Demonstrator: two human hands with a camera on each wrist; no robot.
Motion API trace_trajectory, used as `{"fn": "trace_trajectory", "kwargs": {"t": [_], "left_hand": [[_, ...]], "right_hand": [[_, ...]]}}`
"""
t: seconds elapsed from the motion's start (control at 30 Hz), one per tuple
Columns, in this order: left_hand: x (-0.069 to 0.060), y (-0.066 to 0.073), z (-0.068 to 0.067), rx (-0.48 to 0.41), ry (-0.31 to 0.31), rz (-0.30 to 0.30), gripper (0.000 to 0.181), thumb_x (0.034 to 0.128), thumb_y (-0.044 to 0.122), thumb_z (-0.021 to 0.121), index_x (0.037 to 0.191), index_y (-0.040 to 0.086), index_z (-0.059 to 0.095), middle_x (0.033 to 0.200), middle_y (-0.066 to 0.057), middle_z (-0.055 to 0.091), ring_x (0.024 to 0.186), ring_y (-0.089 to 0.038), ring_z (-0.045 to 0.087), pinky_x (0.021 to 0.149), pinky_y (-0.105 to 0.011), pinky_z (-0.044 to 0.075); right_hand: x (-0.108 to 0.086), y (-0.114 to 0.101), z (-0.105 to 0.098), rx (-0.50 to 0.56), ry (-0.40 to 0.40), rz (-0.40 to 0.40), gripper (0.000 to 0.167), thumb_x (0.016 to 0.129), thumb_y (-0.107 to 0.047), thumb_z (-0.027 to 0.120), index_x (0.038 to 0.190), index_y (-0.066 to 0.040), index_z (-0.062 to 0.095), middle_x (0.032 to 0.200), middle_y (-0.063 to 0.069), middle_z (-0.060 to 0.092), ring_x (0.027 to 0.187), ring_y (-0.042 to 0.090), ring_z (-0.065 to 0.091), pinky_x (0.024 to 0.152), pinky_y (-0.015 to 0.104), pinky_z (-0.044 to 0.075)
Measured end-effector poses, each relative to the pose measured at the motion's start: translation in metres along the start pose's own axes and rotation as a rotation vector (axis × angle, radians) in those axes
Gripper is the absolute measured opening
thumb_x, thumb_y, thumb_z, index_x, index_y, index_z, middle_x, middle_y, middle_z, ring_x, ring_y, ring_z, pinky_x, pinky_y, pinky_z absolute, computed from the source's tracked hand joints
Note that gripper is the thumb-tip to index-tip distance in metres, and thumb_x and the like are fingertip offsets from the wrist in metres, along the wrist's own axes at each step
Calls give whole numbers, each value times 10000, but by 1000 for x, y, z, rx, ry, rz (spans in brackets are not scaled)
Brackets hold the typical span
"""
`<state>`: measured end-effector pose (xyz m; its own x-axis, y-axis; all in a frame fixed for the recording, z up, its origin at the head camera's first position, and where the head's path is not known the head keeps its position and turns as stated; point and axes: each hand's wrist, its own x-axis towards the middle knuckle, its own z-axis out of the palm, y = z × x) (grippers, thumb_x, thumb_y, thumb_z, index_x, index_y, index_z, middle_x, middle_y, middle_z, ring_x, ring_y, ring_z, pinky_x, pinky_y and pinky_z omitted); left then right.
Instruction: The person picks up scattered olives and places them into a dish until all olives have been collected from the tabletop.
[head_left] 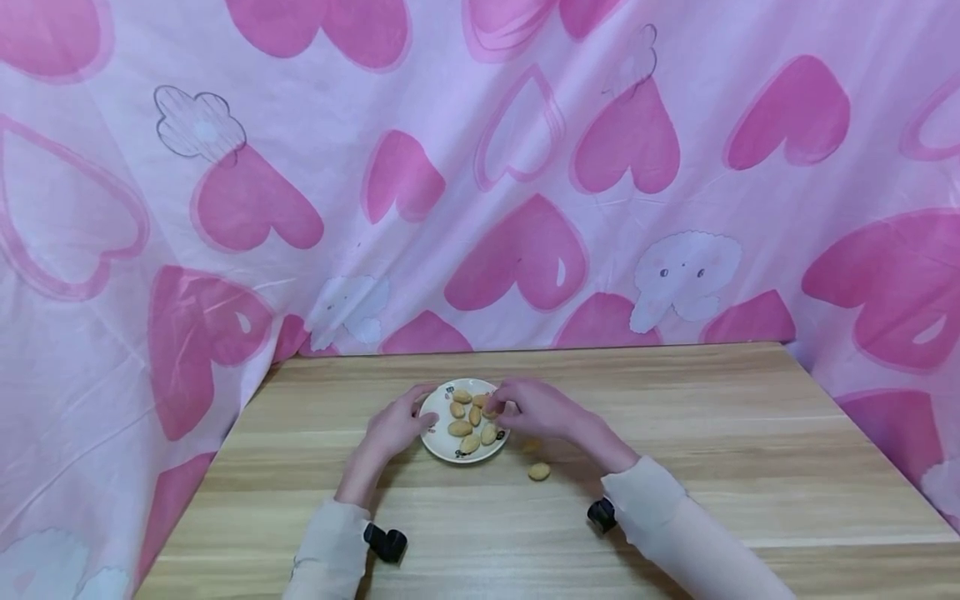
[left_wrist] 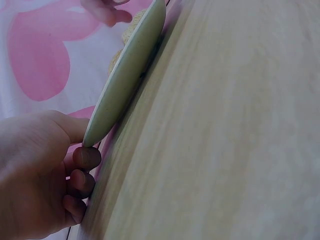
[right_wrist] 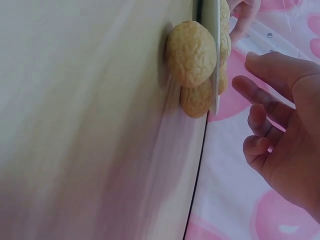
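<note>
A small white plate [head_left: 441, 442] with dark printed marks holds several tan, wrinkled-shelled nuts [head_left: 460, 428]. My left hand [head_left: 392, 427] grips its left rim, thumb over the edge and fingers curled below; the left wrist view shows the plate's underside [left_wrist: 120, 87] tilted up a little off the table. Over the right side of the plate hovers my right hand [head_left: 542, 408]. In the right wrist view its thumb [right_wrist: 272, 67] and fingers stand apart with nothing between them. Two loose nuts lie on the table right of the plate, a nearer one [right_wrist: 191, 54] and a farther one [right_wrist: 196, 100].
The wood-grain table [head_left: 480, 525] carries everything. A pink cloth [head_left: 517, 250] with hearts hangs behind it and at both sides. Black wrist cameras sit at the left cuff [head_left: 386, 542] and the right cuff [head_left: 602, 515].
</note>
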<state>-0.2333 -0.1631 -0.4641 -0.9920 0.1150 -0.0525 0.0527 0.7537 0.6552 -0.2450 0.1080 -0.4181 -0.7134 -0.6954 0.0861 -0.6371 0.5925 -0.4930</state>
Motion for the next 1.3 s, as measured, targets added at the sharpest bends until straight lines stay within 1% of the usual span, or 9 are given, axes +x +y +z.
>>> {"fn": "trace_trajectory", "kwargs": {"t": [0.03, 0.23, 0.4, 0.6, 0.8, 0.87, 1.07, 1.3], "left_hand": [[0, 0, 0, -1, 1, 2, 546, 939, 307, 661, 1455, 242, 495, 1168, -105, 725, 1153, -310, 639, 1011, -585, 417], [1, 0, 1, 8, -2, -1, 546, 942, 316, 657, 1458, 252, 490, 1211, -113, 710, 1204, -318, 618, 1034, -600, 392], [2, 1, 2, 15, 1, 2, 555, 937, 328, 664, 1459, 254, 490, 1250, -143, 688, 1207, -334, 614, 1024, -608, 398], [3, 1, 2, 10, 5, 6, 554, 937, 330, 663, 1458, 251, 492, 1247, -143, 692, 1220, -345, 607, 1035, -618, 384], [2, -1, 2, 22, 2, 3, 547, 940, 326, 659, 1456, 252, 492, 1220, -121, 706, 1199, -330, 618, 1015, -611, 398], [2, -1, 1, 19, -1, 2, 547, 943, 329, 656, 1458, 253, 489, 1226, -119, 705, 1214, -335, 611, 1029, -615, 386], [3, -2, 2, 21, 4, 3, 550, 939, 336, 660, 1456, 252, 492, 1246, -133, 695, 1231, -346, 601, 1042, -615, 379], [3, -2, 2, 17, 5, -2, 542, 939, 340, 661, 1451, 264, 498, 1263, -134, 686, 1240, -338, 596, 1049, -610, 376]], "right_hand": [[-2, 1, 0, -2, -3, 3, 200, 915, -183, 681, 1095, -131, 752, 1047, -17, 701, 940, 151, 639, 849, 330, 528], [-14, 2, -2, 10, -19, 43, 185, 928, -192, 674, 1089, -166, 760, 1038, -61, 679, 903, 127, 615, 824, 302, 510], [-25, 3, -3, 17, -30, 71, 169, 934, -192, 662, 1071, -188, 760, 1032, -86, 669, 875, 82, 600, 809, 291, 506], [-34, 5, -2, 24, -39, 83, 151, 926, -191, 665, 1040, -210, 761, 1008, -122, 654, 870, 50, 588, 799, 278, 500], [-42, 11, -1, 98, -78, 122, 154, 924, -242, 675, 1059, -234, 747, 1023, -156, 643, 910, 79, 596, 857, 302, 501], [-44, 12, -1, 108, -89, 129, 155, 925, -252, 684, 1065, -228, 745, 1027, -151, 640, 921, 88, 595, 869, 314, 502], [-48, 16, -1, 67, -104, 107, 155, 915, -250, 705, 1062, -226, 748, 1020, -112, 644, 907, 126, 602, 838, 304, 500], [-49, 19, 1, 35, -125, 82, 175, 891, -154, 705, 1050, -216, 745, 1023, -51, 642, 886, 128, 588, 819, 290, 495]]}}
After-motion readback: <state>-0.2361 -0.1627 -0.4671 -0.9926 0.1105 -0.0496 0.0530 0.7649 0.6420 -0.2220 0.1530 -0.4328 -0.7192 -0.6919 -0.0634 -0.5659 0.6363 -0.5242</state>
